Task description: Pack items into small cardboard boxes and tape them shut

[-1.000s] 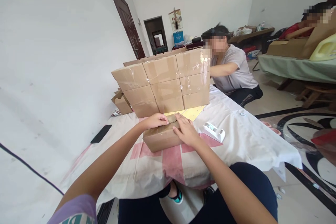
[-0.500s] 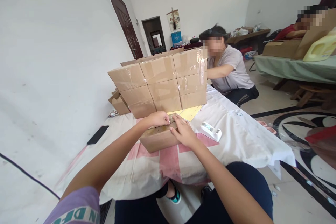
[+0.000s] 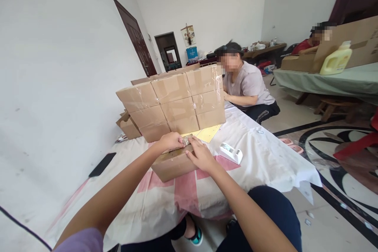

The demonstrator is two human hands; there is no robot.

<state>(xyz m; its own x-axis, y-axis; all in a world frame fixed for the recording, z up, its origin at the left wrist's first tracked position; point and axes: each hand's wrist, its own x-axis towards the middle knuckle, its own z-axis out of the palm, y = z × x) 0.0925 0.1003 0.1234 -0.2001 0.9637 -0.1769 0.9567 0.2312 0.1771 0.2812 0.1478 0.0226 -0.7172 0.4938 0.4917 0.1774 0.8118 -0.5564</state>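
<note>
A small cardboard box (image 3: 175,167) lies on the cloth-covered table in front of me, tape shining on its top. My left hand (image 3: 172,141) is closed at the box's far edge, fingertips pinched together. What it pinches is too small to make out. Just right of those fingertips is a crinkled, shiny, see-through piece (image 3: 187,139) that looks like tape. My right hand (image 3: 202,154) rests on the box's right end with its fingers stretched out and thumb apart, fingertips beside the shiny piece.
Behind the small box stands a wall of taped cardboard boxes (image 3: 177,104) on a yellow sheet (image 3: 211,134). A white tape dispenser (image 3: 230,152) sits to the right, a black phone (image 3: 102,164) to the left. A person (image 3: 251,86) crouches beyond the table's right side.
The view has turned slightly, so the scene sits further left and lower. Both hands stay on the small box in nearly the same pose. The crouching person's forearm has come lower.
</note>
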